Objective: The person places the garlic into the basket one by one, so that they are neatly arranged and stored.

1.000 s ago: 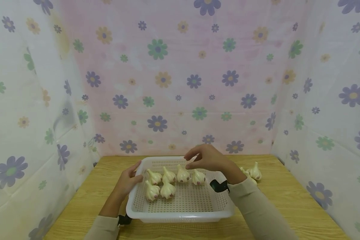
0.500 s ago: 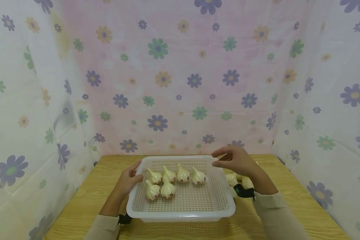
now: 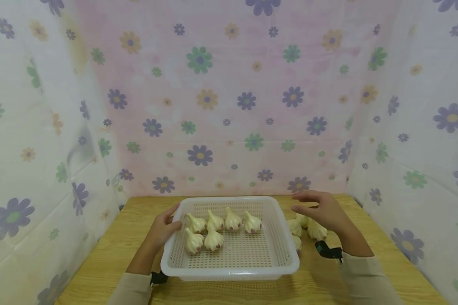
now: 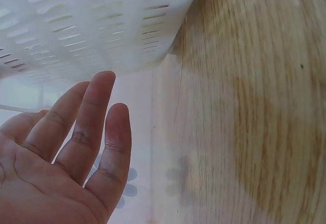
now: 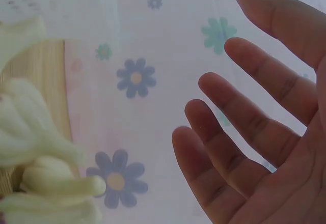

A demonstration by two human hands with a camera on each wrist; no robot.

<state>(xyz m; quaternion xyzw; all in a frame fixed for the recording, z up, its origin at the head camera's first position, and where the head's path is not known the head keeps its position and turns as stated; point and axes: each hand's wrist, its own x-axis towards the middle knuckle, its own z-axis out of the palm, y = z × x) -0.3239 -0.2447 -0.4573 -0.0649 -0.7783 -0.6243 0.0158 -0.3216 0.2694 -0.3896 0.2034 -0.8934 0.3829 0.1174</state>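
A white plastic basket (image 3: pixel 229 273) with slotted walls stands on the table and holds several pale garlic bulbs (image 3: pixel 233 220) in its left and back part. My left hand (image 3: pixel 161 228) grips the basket's left rim, thumb over the edge. Its fingers (image 4: pixel 97 107) lie along the outer wall in the left wrist view. To the right of the basket, my right hand (image 3: pixel 328 210) hovers with nothing in it, its fingers (image 5: pixel 244 117) spread and relaxed. Beneath it several more garlic bulbs (image 3: pixel 316 230) lie on the table, partly hidden by the hand and the basket.
The wooden table (image 3: pixel 110 250) carries the basket and the loose bulbs. Flower-patterned cloth (image 3: pixel 229 106) hangs at the back and on both sides, meeting the table's edges. A black wrist strap (image 3: pixel 328 250) sits on the right wrist.
My right hand has moved right, from above the basket's back bulbs to over the loose bulbs beside it. The left hand and basket have stayed in place.
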